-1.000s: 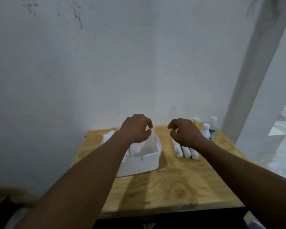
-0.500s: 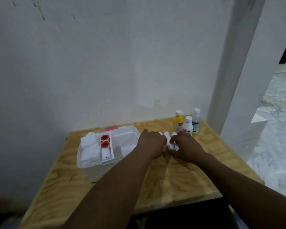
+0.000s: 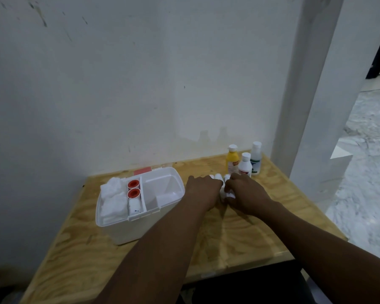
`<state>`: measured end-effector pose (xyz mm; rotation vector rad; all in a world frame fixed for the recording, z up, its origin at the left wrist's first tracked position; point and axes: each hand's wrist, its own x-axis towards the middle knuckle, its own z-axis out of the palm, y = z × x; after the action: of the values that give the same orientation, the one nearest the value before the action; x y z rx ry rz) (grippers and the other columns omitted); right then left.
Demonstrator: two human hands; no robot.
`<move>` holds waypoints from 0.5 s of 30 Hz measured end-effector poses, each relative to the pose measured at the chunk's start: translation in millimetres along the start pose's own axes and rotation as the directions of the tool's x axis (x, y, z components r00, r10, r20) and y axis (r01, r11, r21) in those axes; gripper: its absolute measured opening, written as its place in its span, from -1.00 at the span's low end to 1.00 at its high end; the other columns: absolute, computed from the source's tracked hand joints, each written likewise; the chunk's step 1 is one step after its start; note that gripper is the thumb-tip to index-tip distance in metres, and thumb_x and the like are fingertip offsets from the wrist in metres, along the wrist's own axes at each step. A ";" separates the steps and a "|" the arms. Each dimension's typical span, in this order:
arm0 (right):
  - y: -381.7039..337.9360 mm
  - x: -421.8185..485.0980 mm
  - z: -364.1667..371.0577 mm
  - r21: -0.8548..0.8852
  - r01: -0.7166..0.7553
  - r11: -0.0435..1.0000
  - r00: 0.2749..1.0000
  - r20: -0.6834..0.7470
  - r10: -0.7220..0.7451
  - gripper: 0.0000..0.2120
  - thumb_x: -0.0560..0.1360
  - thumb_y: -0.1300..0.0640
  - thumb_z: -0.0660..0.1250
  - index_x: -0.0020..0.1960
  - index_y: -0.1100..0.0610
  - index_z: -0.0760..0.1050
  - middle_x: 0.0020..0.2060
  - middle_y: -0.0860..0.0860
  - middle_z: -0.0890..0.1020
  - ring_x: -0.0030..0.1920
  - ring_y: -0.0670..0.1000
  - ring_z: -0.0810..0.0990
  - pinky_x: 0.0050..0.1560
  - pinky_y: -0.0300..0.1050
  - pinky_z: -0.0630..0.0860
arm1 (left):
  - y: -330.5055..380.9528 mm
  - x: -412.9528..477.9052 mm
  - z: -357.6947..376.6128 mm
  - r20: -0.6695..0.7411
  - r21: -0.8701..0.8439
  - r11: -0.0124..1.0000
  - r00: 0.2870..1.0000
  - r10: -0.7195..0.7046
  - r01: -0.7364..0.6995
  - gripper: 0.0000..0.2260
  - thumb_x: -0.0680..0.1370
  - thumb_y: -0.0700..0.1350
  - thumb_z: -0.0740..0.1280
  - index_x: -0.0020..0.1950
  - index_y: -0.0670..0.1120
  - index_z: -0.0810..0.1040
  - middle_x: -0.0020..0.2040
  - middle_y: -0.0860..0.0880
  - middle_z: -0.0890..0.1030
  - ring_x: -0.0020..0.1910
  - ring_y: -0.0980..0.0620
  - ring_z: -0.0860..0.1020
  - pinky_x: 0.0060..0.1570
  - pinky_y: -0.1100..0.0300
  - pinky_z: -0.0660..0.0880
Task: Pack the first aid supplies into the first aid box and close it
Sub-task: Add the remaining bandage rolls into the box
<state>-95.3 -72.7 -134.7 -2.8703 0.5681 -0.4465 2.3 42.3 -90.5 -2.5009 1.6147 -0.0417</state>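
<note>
Both hands are meeting over a small cluster of white rolls (image 3: pixel 218 177) lying on the plywood desk (image 3: pixel 239 233), just in front of three bottles. The right hand (image 3: pixel 244 194) is curling its fingers round one of those rolls, with white showing between thumb and fingers. The left hand (image 3: pixel 203 190) is lying knuckles-up over the rolls beside it with its fingers bent down out of sight, so I cannot tell whether it is grasping anything. The first aid box (image 3: pixel 138 229) is sitting open to the left of the hands, near the wall. White gauze (image 3: pixel 113 196) is filling its left compartment, and two red-cored tape rolls (image 3: pixel 133 189) are standing in the narrow middle one. A yellow bottle (image 3: pixel 232 160), a small white bottle (image 3: pixel 245 166) and a clear bottle (image 3: pixel 256 159) are standing upright and close together at the desk's far right corner.
</note>
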 end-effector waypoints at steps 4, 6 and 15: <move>-0.5 0.1 3.2 -0.004 0.035 0.999 0.999 -0.034 -0.035 -0.81 0.44 0.00 0.38 0.01 0.05 0.53 -0.01 0.03 0.57 -0.01 0.07 0.54 -0.15 -0.06 0.49 | -0.5 -1.3 -3.2 0.016 -0.058 0.998 1.000 -0.019 0.020 -0.69 0.60 -0.02 0.31 0.31 -0.07 0.42 0.22 -0.12 0.54 0.21 -0.17 0.56 0.17 -0.08 0.41; -1.3 0.8 5.4 -0.005 0.055 0.998 0.998 -0.042 -0.055 -0.78 0.45 0.03 0.37 0.07 0.06 0.52 0.01 0.02 0.57 0.01 0.08 0.53 -0.16 -0.10 0.44 | -1.0 -0.2 -3.9 0.026 -0.074 0.997 0.999 -0.026 0.028 -0.67 0.59 -0.01 0.33 0.32 -0.05 0.44 0.21 -0.10 0.55 0.19 -0.16 0.57 0.13 -0.07 0.42; -1.3 4.3 -0.9 -0.009 0.059 0.998 0.998 0.025 -0.058 -0.89 0.48 0.06 0.33 -0.04 0.03 0.59 -0.07 0.01 0.59 -0.08 0.04 0.55 -0.22 -0.09 0.46 | -1.1 3.4 -4.8 0.039 -0.134 0.987 0.996 -0.086 0.090 -0.77 0.58 -0.05 0.34 0.21 -0.05 0.49 0.14 -0.09 0.59 0.13 -0.15 0.58 0.09 -0.05 0.43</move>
<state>-91.4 -73.3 -132.4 -2.9035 0.4843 -0.4170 4.2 39.0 -85.8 -2.6585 1.5426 0.1020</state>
